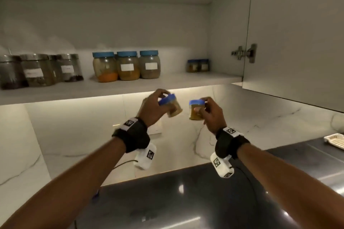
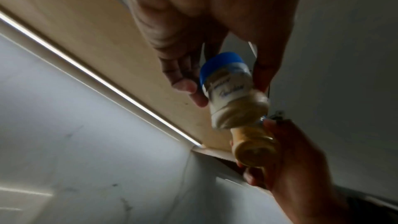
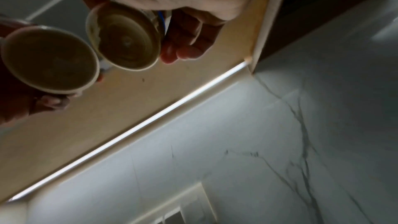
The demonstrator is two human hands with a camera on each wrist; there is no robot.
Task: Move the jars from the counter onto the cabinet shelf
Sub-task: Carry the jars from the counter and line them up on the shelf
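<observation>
Both hands are raised just below the front edge of the cabinet shelf (image 1: pixel 167 82). My left hand (image 1: pixel 163 102) grips a small blue-lidded jar (image 1: pixel 172 108) of pale powder, tilted with its lid toward the left. My right hand (image 1: pixel 202 108) holds a second small blue-lidded jar (image 1: pixel 195 110) of yellow-brown powder, upright. The two jars are close together. In the left wrist view the left hand (image 2: pixel 224 83) pinches its jar (image 2: pixel 232 94) near the lid, above the other jar (image 2: pixel 254 149). In the right wrist view the right hand (image 3: pixel 150 37) holds its jar (image 3: pixel 127 38), seen from below, beside the left hand's jar (image 3: pixel 49 60).
On the shelf stand several steel-lidded jars (image 1: pixel 37 70) at the left, three large blue-lidded jars (image 1: pixel 128 66) in the middle and two small ones (image 1: pixel 198 65) at the right, with bare shelf between. The open cabinet door (image 1: pixel 297 33) hangs on the right. A dark counter (image 1: pixel 186 201) lies below.
</observation>
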